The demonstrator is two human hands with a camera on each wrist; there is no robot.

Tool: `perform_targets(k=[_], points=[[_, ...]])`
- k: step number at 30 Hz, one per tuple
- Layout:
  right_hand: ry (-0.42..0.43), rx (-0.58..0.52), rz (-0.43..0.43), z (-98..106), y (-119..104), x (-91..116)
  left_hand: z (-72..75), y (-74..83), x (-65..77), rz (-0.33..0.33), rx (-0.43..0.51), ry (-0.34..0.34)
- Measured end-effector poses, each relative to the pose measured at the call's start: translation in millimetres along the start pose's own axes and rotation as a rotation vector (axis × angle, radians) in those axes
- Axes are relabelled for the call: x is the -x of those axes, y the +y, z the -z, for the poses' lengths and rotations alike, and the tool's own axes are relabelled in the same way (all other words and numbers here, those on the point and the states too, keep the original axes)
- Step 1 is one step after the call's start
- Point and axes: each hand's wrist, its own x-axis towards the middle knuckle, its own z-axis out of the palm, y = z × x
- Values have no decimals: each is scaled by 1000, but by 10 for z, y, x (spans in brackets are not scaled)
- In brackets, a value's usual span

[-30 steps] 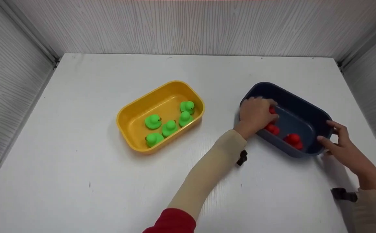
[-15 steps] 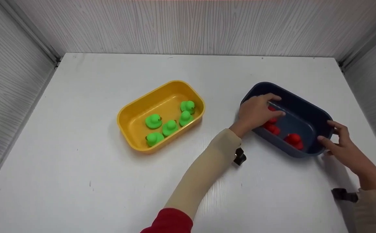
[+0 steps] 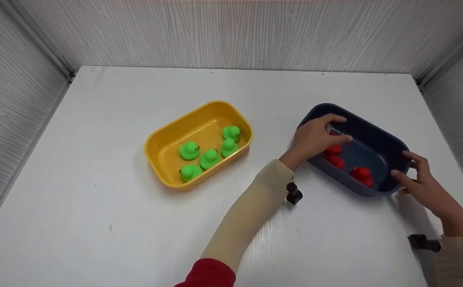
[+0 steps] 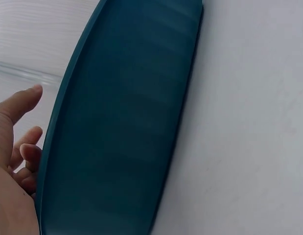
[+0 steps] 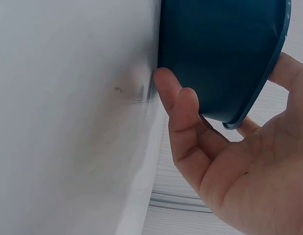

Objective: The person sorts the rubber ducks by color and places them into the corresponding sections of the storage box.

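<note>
A dark blue bin (image 3: 379, 137) stands at the right in the head view, with red rubber ducks (image 3: 362, 175) along its near side. My left hand (image 3: 313, 137) reaches over the bin's left rim, thumb and forefinger spread apart above the leftmost red duck (image 3: 333, 149), holding nothing. From the left wrist, the bin's outer wall (image 4: 122, 117) fills the middle, with loosely bent fingers behind the rim. My right hand (image 3: 426, 185) grips the bin's right end, thumb over the rim; in the right wrist view, its other fingers (image 5: 184, 115) lie against the outer wall.
To the left stands a yellow bin (image 3: 175, 122) with several green rubber ducks (image 3: 209, 158) in it. Both bins rest on a white table (image 3: 135, 227), enclosed by pale wood-grain panels (image 3: 231, 34) at the back and sides.
My left hand's thumb and forefinger, earlier closed in around a red duck, have spread apart, and the hand has shifted slightly left. The right hand keeps its hold on the bin.
</note>
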Motion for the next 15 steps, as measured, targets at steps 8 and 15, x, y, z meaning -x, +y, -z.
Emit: perform_targets(k=[8,15], points=[[-1,2,-4,11,3,6,56,-48,17,-65,212,-29],[-5,12,-1,14,4,-15,123,-118,121,-162,427,13]])
